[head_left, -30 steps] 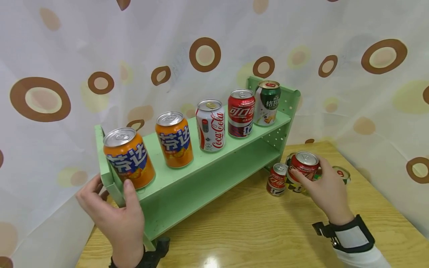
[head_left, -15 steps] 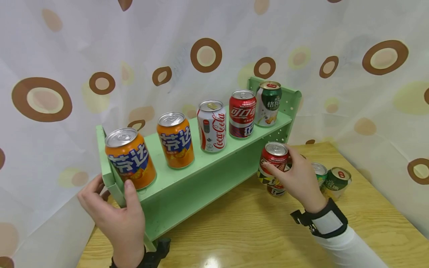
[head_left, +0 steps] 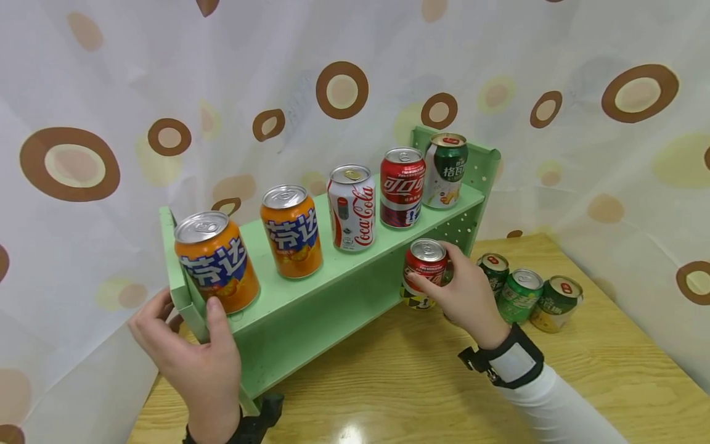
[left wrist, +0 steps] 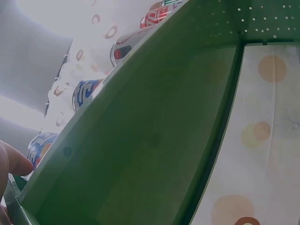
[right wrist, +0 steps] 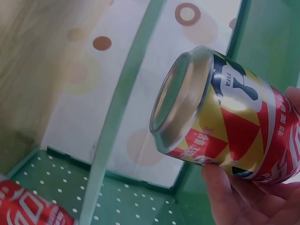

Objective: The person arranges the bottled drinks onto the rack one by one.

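Observation:
My right hand [head_left: 465,295] grips a red cola can [head_left: 426,266] with a yellow-and-black checked lower part, in front of the lower level of a green two-level shelf [head_left: 344,287]. The right wrist view shows the can's bare bottom rim and the fingers around its side. My left hand [head_left: 194,357] holds the shelf's left end panel, its thumb against the front by an orange soda can [head_left: 215,262]. Along the top level stand a second orange can [head_left: 291,233], a white Coca-Cola can [head_left: 350,208], a red cola can [head_left: 402,188] and a green-and-white can [head_left: 445,171].
On the wooden table [head_left: 388,382], right of the shelf, stand a dark green can [head_left: 492,270], a bright green can [head_left: 520,296] and a green-and-cream can [head_left: 556,303]. A small red can [right wrist: 30,206] shows low in the right wrist view. A patterned sheet [head_left: 266,55] hangs behind.
My right hand has carried the red cola can leftward from the table cans to the shelf's lower level front. My left hand stays on the end panel.

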A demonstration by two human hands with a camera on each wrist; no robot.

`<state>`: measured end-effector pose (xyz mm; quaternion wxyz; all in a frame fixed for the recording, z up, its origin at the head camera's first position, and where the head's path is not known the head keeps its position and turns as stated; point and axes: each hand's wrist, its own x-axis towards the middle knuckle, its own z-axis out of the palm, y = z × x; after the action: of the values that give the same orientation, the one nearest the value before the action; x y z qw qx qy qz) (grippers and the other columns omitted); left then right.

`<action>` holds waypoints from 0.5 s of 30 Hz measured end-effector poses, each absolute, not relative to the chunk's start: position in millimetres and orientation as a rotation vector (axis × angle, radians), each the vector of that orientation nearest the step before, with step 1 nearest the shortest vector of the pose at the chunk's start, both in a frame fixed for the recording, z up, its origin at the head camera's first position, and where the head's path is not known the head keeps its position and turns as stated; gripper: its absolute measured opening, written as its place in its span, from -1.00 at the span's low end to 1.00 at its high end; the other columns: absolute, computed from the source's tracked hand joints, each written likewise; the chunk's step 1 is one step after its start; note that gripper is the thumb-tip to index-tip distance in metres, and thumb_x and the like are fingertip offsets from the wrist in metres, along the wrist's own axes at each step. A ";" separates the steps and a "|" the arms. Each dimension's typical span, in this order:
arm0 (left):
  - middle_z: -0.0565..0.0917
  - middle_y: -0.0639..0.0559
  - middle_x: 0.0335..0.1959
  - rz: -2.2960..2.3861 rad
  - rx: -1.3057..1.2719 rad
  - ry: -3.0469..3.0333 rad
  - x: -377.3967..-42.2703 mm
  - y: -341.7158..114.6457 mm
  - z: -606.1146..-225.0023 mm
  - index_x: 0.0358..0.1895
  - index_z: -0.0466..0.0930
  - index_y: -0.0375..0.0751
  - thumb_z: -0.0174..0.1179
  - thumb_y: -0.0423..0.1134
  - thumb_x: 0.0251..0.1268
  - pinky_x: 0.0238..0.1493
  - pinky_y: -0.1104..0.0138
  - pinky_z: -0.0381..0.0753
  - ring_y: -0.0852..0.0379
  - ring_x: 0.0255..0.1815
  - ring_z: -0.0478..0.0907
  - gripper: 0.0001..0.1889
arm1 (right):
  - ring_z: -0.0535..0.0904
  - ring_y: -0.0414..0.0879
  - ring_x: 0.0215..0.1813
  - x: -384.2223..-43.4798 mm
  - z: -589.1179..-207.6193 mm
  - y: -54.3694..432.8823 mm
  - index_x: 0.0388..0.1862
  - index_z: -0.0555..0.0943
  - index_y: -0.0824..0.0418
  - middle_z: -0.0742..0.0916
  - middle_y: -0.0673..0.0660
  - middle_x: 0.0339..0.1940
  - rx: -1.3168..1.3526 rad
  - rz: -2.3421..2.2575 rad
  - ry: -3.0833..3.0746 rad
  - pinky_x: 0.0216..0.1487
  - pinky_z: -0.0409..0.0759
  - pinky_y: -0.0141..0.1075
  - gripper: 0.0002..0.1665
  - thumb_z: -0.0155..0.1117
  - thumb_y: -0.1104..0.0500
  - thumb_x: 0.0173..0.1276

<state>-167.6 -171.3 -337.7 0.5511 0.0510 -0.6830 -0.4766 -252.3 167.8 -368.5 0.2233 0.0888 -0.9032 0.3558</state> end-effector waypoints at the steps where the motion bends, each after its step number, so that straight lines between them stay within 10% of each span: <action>1: 0.27 0.35 0.11 -1.126 0.122 -1.621 -167.5 -171.2 -337.6 0.25 0.40 -0.36 0.22 -0.38 0.28 0.15 0.39 0.40 0.27 0.19 0.34 -0.52 | 0.71 0.22 0.08 -253.4 -369.9 166.2 0.40 0.43 0.30 0.72 0.34 0.13 0.247 0.988 -2.496 0.01 0.69 0.14 -0.11 0.52 -0.14 0.27; 15: 0.27 0.37 0.12 -1.120 0.113 -1.629 -166.2 -171.2 -337.0 0.25 0.39 -0.41 0.21 -0.38 0.29 0.15 0.39 0.40 0.28 0.19 0.33 -0.53 | 0.73 0.22 0.04 -262.0 -374.6 145.9 0.39 0.43 0.33 0.73 0.36 0.10 0.272 0.980 -2.535 -0.02 0.71 0.11 -0.10 0.52 -0.14 0.26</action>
<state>-166.2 -171.2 -337.0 0.5487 0.0476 -0.6876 -0.4731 -262.0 145.9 -374.6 0.2035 0.0974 -0.9086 0.3514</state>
